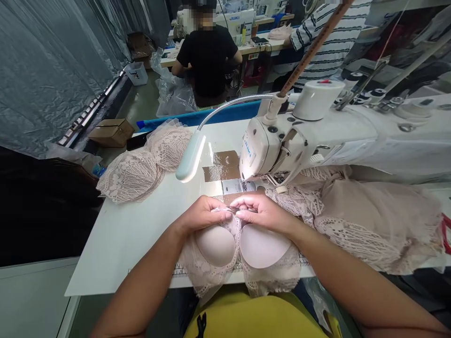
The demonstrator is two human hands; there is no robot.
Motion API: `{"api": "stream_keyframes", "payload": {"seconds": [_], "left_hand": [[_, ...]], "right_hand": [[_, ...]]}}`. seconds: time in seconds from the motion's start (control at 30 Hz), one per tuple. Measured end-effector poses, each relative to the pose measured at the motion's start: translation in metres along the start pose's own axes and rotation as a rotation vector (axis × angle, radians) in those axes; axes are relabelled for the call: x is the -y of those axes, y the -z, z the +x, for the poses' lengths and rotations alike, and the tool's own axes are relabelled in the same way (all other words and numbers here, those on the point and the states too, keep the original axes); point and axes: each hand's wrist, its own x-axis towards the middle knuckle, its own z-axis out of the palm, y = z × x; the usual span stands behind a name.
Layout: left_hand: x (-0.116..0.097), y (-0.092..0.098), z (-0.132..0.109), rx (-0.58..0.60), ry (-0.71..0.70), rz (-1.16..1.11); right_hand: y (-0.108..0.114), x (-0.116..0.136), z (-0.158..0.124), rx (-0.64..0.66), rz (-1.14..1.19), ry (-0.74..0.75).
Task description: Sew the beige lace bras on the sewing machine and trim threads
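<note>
A pale pink lace bra with two moulded cups lies at the front edge of the table, its lower lace hanging over toward my lap. My left hand pinches the bra's edge near the centre between thumb and fingers. Close beside it, my right hand pinches the same edge, thumbs nearly meeting. A thin dark item shows between the fingertips, too small to name. Just beyond my hands is the needle area of a white sewing machine; the bra is apart from the needle.
Finished-looking lace cups are stacked at the left of the white table. More lace fabric is heaped at the right, under the machine arm. A lamp hangs over the table. Two people work beyond, one in a black shirt.
</note>
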Motion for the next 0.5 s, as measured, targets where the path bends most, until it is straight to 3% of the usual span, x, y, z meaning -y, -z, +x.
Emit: {"api": "stream_keyframes", "payload": {"seconds": [0.3,0.5], "left_hand": [[-0.0004,-0.0017,0.0009,0.018,0.027,0.000],[-0.0047,-0.0044,-0.0018,-0.023,0.039,-0.007]], "right_hand": [[-0.0104,0.0027,0.0015,-0.064,-0.022,0.069],[-0.0077,-0.0041,0.0021,-0.066,-0.005,0.035]]}}
